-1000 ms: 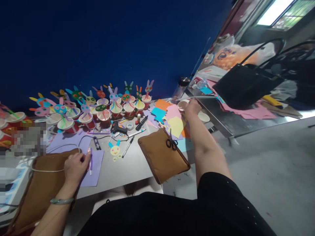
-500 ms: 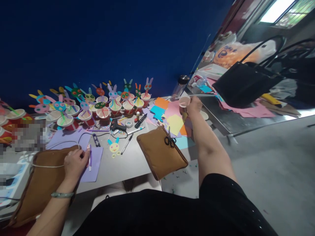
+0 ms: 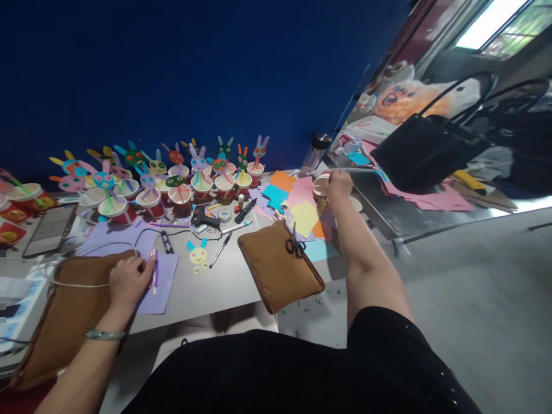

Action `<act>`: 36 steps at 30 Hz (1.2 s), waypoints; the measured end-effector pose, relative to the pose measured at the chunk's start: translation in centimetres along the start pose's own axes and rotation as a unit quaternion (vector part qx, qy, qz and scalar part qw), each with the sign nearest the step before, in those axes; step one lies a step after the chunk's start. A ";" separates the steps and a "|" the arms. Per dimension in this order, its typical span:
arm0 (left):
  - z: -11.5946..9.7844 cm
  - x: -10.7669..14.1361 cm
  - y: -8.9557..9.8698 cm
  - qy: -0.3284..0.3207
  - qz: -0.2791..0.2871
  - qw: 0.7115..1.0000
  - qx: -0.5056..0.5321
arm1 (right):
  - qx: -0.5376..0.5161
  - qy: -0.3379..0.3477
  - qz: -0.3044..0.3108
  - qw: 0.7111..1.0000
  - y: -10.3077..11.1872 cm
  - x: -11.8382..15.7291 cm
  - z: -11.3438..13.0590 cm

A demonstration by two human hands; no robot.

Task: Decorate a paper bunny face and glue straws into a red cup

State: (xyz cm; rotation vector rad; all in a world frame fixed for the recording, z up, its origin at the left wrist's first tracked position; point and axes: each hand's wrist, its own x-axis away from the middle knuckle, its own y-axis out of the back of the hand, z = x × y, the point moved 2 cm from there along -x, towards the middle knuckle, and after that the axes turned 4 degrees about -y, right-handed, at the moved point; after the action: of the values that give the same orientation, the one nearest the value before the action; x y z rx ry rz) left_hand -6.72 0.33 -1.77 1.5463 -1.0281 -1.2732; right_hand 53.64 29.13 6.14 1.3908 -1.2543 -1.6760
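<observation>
Paper cup with a white inside at my right

My right hand pinches its rim beside coloured paper sheets; a light grip should spare the thin wall. My left hand, curled, pinches slim purple-and-white sticks. Two brown padded cushions, one black glue gun.

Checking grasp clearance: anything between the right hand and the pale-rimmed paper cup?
Nothing visible: the right hand grips the cup at its rim. The clear bottle with a dark lid stands beyond, not between.
</observation>
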 end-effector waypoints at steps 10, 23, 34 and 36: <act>0.1 0.0 -0.1 0.013 0.022 1.000 -0.007 | 0.031 0.043 0.081 0.995 1.4 0.8 1.4; -0.6 -0.3 0.6 0.022 0.043 0.999 -0.019 | 0.020 0.122 -0.028 0.992 7.5 5.2 3.7; -0.6 -0.3 0.3 0.022 0.026 0.999 -0.006 | 0.069 0.180 -0.004 0.981 10.8 3.9 6.9; -0.6 -0.4 0.3 0.038 0.038 0.999 -0.002 | 0.052 0.173 -0.009 0.983 12.1 3.8 7.3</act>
State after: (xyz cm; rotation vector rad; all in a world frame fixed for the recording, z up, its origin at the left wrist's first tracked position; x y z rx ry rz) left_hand -6.19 0.63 -1.29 1.5252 -1.0256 -1.1561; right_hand 44.34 23.47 15.90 1.6755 -1.1432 -1.3205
